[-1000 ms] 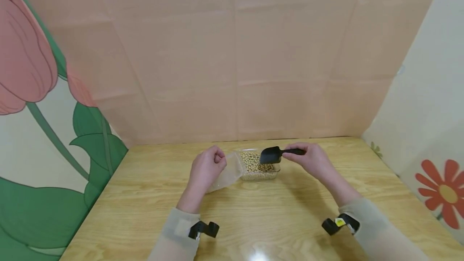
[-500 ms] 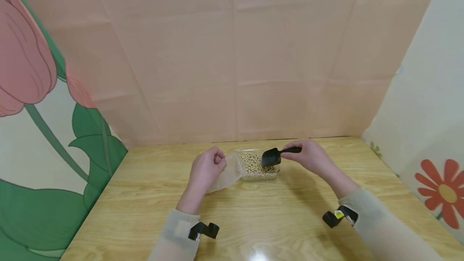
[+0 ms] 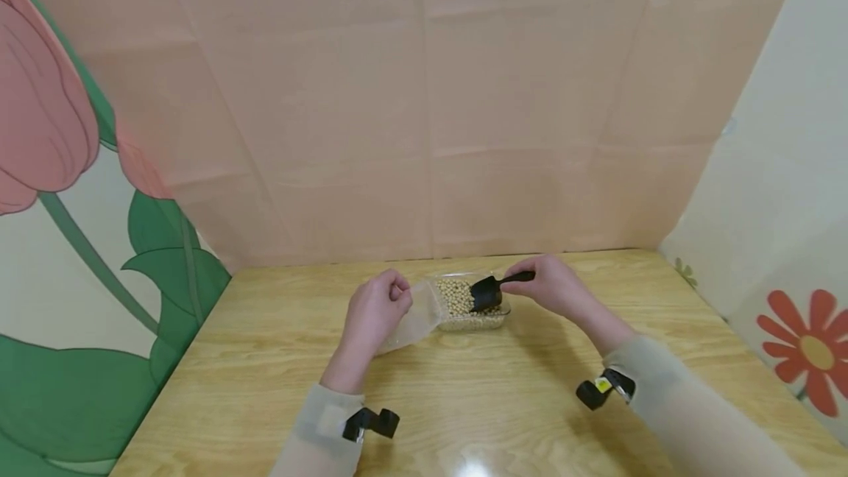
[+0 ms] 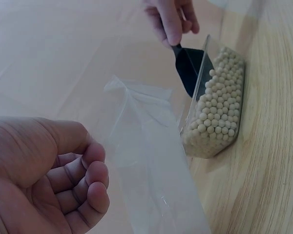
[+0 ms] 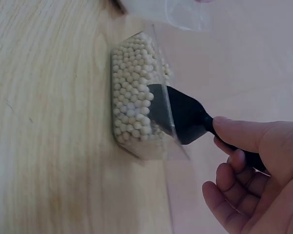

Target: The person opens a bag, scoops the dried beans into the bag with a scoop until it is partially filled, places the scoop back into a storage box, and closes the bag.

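My left hand (image 3: 376,308), fingers curled, pinches the edge of a clear plastic bag (image 3: 414,319); the left wrist view shows its fingertips (image 4: 97,170) right at the bag's side. The bag's mouth lies against the left end of a clear rectangular container (image 3: 473,322) of pale round beads (image 3: 453,294). Between thumb and fingers, my right hand (image 3: 550,285) grips the handle of a black scoop (image 3: 486,293). In the right wrist view the scoop's blade (image 5: 185,114) tilts down over the container's rim, its tip among the beads (image 5: 132,92).
The container stands on a wood-grain table (image 3: 464,396), near its back edge. A pink sheet (image 3: 424,109) hangs behind. Painted walls, with a tulip (image 3: 40,94) on the left and a red flower (image 3: 811,348) on the right, flank the table.
The right hand has moved a little left and tipped the scoop down, so its blade has gone from above the beads into them. The left hand and bag have stayed nearly still.
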{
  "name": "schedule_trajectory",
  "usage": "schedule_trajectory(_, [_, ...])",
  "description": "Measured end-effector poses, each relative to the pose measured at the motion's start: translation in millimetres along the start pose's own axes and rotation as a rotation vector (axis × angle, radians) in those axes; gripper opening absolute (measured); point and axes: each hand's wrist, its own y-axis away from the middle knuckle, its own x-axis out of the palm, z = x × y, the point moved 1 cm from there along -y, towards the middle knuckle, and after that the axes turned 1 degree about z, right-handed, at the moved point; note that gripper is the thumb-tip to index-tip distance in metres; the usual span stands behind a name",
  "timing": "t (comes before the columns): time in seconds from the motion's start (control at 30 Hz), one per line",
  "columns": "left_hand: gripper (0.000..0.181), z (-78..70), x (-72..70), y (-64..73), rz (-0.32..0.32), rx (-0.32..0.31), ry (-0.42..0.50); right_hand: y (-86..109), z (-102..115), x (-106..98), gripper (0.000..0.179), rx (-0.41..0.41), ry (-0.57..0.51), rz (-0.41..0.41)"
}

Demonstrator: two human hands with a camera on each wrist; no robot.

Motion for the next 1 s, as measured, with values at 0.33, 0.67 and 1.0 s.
schedule_trajectory(0.33, [0.004, -1.5, -1.3, 0.1, -0.004, -0.004, 0.008, 0.0, -13.1, 19.1, 0.041, 0.13, -0.156, 0.021])
schedule_trajectory(0.67, [0.005, 0.2, -0.1, 0.6, 0.0, -0.009, -0.005, 7.2, -26.5, 45.1, 0.04, 0.188, -0.351, -0.02])
schedule_trajectory(1.0, [0.006, 1.4, -1.2, -0.2, 0.001, -0.001, 0.002, 14.1, -28.2, 52.2, 0.048, 0.216, -0.493, -0.03])
